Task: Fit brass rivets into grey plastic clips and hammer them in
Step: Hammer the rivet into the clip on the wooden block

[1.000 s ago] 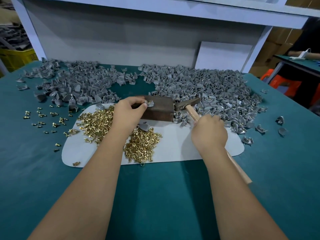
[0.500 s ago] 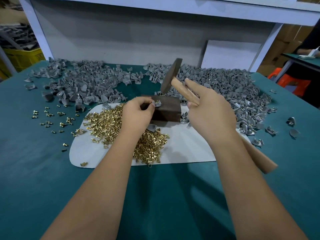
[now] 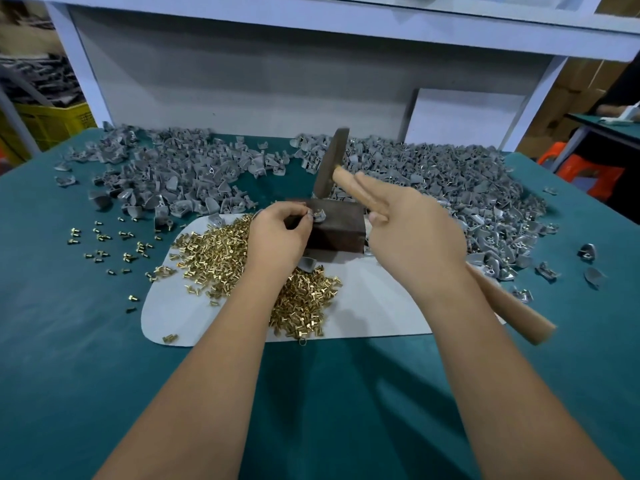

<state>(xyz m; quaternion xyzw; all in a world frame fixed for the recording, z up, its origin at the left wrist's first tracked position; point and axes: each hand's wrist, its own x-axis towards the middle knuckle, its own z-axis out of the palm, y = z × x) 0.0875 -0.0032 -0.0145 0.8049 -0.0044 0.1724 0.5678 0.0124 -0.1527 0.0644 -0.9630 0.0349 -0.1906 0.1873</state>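
Two hands are in frame over the green table (image 3: 69,358). My left hand (image 3: 277,237) sits at centre frame, thumb and forefinger pinched on a small grey clip (image 3: 319,215) with a brass rivet seated in it, holding it on the top face of the dark metal block (image 3: 334,226). The other left fingers are curled in; I cannot tell if they hold anything.

My right hand (image 3: 412,230), right of centre, grips the wooden handle of the hammer (image 3: 349,183). Index and middle fingers lie straight along the handle, pointing to the upper left; the thumb and remaining fingers wrap round it. Hammer head (image 3: 330,164) is raised above the block, tilted, blurred. The handle's butt end sticks out at right, below the forearm.

Block stands on the upper edge of a white mat (image 3: 374,306). A heap of loose brass rivets (image 3: 214,251) lies on the mat, left of and below the block, partly under my left wrist. More rivets (image 3: 114,240) are scattered on the table at left.

Grey clips: one pile (image 3: 173,174) in the upper left, a larger pile (image 3: 450,188) in the upper right, with a few strays (image 3: 587,252) at the far right. One clip (image 3: 307,263) lies on the mat just below the block.
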